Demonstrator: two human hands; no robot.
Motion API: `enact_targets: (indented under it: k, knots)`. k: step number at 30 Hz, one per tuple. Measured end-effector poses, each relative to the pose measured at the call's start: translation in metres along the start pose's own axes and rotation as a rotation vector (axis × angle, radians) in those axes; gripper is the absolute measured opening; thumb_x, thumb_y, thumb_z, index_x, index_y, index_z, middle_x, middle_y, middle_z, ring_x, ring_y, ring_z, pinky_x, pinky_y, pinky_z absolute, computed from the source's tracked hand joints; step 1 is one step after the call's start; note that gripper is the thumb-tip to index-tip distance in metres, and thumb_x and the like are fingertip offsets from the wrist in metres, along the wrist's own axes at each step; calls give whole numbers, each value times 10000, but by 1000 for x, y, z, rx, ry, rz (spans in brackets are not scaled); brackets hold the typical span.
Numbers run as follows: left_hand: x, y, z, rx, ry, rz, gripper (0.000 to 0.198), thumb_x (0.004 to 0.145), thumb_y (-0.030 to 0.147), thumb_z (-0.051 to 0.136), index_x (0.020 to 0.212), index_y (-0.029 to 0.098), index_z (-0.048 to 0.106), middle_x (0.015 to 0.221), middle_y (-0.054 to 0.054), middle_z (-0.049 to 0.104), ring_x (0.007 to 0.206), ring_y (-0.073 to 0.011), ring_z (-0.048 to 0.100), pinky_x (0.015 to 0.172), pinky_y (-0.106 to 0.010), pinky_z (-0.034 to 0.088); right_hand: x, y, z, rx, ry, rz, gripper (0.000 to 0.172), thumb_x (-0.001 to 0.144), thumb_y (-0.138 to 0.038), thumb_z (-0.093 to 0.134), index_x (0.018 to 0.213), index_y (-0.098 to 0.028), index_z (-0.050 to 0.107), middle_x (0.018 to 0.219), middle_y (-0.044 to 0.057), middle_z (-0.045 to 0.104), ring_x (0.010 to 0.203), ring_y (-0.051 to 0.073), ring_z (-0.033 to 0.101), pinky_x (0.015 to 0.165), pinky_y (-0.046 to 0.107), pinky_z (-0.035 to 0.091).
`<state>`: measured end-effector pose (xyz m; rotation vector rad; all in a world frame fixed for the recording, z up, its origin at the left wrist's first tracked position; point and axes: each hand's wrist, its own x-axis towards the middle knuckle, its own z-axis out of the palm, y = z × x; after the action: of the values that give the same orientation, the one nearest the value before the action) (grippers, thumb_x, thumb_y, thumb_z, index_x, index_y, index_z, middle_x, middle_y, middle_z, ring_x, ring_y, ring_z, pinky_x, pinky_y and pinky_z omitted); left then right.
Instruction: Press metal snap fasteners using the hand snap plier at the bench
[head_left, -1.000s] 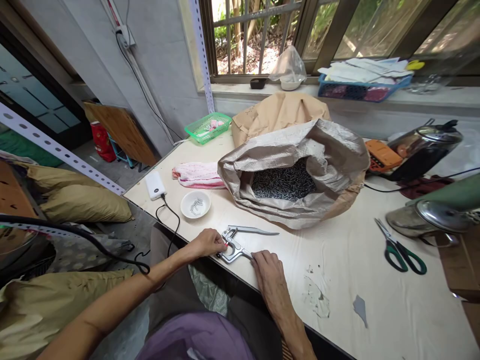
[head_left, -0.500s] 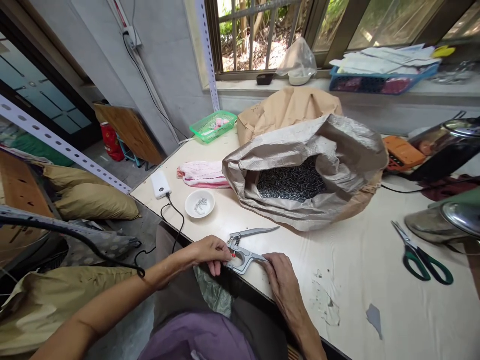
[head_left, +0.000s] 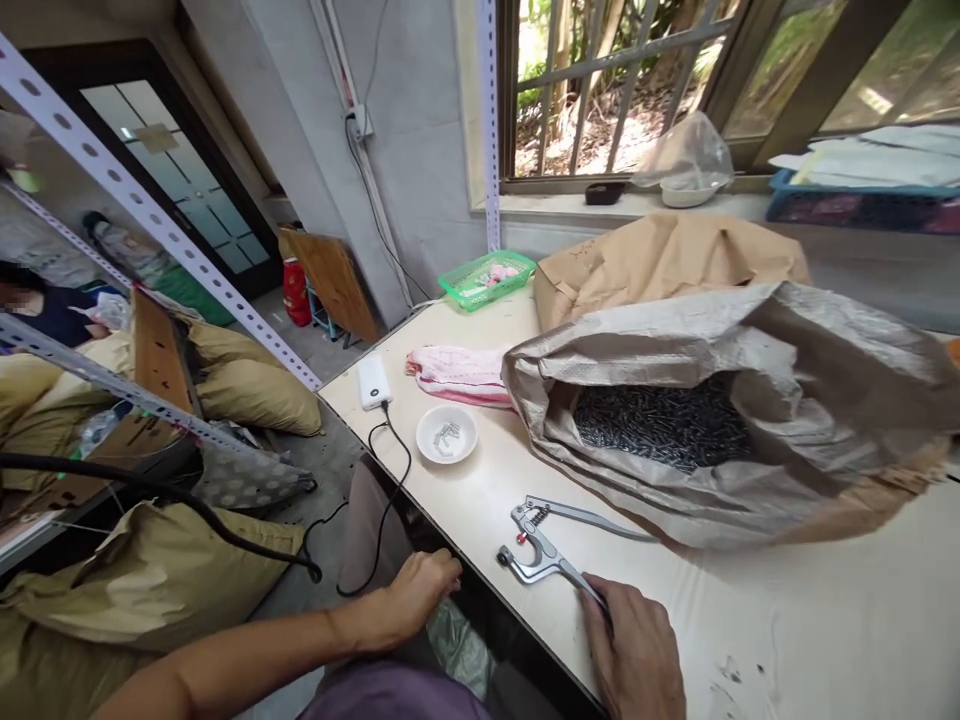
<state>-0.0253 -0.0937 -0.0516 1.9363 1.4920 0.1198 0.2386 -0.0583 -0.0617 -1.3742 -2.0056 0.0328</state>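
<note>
Well, the right hand (head_left: 637, 645) holds C-mouthed metal pliers (head_left: 553, 557) beside a crinkled sack (head_left: 847, 400).

Pliers (head_left: 555, 562), heaped small parts (head_left: 660, 422) and sacks (head_left: 259, 396) suggest a workshop.

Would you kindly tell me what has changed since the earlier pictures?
The view has swung left; the left hand has let go of the metal pliers, drawing back to the table's edge. The right hand still holds them; the white bowl and open sack stayed put.
</note>
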Motion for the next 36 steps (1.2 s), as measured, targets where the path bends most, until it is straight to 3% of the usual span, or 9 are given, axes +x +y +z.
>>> enact_targets:
  k: [3, 5, 8, 11, 14, 21, 25, 30, 36]
  knots:
    - [0, 11, -17, 153, 105, 130, 200, 922, 202, 422, 876, 186, 615, 864, -36, 598, 774, -142, 549, 720, -228, 423, 1, -1, 1, -13, -13, 20, 290, 929, -407, 356, 945, -204, 563, 770, 54, 609, 696, 186, 494, 659, 320, 366]
    - [10, 19, -42, 259, 244, 153, 235, 932, 207, 404, 853, 186, 625, 833, -40, 588, 772, -143, 538, 702, -224, 420, 1, -1, 2, -35, -15, 16, 311, 931, -413, 341, 935, -203, 570, 753, 57, 602, 691, 190, 492, 660, 326, 361]
    - [46, 24, -93, 411, 427, -45, 240, 923, 205, 420, 861, 171, 650, 880, -76, 602, 860, -181, 538, 716, -251, 435, 1, -1, 2, -57, -31, 5, 319, 930, -411, 338, 926, -203, 580, 751, 59, 598, 682, 188, 485, 658, 325, 357]
    - [86, 23, -134, 502, 270, -256, 188, 870, 181, 496, 839, 145, 677, 931, -112, 629, 986, -231, 535, 737, -280, 455, 1, -1, 2, -72, -21, -13, 307, 930, -398, 344, 926, -209, 586, 761, 60, 600, 671, 182, 485, 656, 320, 359]
    - [111, 20, -149, 516, 115, -325, 90, 760, 152, 609, 786, 135, 694, 878, -114, 656, 939, -242, 581, 703, -275, 463, 1, -1, 3, -96, -1, -32, 294, 933, -377, 341, 933, -214, 586, 766, 58, 599, 671, 181, 486, 654, 315, 361]
    - [112, 19, -151, 498, 111, -279, 134, 727, 101, 574, 744, 154, 696, 826, -72, 687, 805, -203, 629, 681, -253, 457, 0, -2, 3, -140, 12, -63, 225, 929, -308, 374, 974, -198, 565, 784, 49, 597, 697, 174, 474, 651, 299, 357]
    - [89, 27, -144, 300, 284, -141, 184, 811, 164, 513, 840, 142, 693, 848, -57, 685, 783, -159, 615, 712, -226, 449, -1, -6, 2, -151, -41, -31, 196, 922, -271, 382, 946, -205, 565, 782, 44, 588, 698, 171, 472, 640, 300, 349]
    - [60, 39, -95, -267, 290, 86, 226, 824, 315, 553, 801, 152, 708, 741, -30, 670, 663, -125, 569, 616, -204, 440, -2, -15, -3, -245, -61, -24, 215, 916, -181, 360, 981, -184, 565, 812, 65, 587, 746, 172, 502, 677, 311, 362]
    - [57, 37, -42, -378, 289, 123, 184, 805, 298, 602, 747, 171, 723, 728, -40, 647, 709, -140, 551, 663, -231, 432, -4, -21, -7, -317, -6, -137, 253, 893, -100, 378, 1049, -166, 566, 856, 74, 593, 786, 168, 499, 699, 306, 360]
